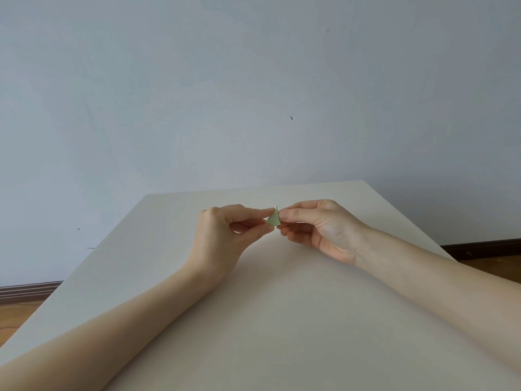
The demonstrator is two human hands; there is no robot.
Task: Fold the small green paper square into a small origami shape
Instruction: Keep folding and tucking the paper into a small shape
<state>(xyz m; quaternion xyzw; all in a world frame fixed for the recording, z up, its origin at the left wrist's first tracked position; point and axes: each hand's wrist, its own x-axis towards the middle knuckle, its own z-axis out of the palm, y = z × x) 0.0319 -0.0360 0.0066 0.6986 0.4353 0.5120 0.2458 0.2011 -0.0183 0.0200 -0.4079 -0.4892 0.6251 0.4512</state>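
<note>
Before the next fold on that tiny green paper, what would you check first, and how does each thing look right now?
1. Green paper held at both sides: ok; left hand and right hand both pinch it.
2. Paper lifted off the table: ok.
3. Shape so far: ok, a small triangle.
4. Creases sharp and edges aligned: cannot tell, too small.
5. Fingers leave paper visible: ok, most of it shows.
</note>
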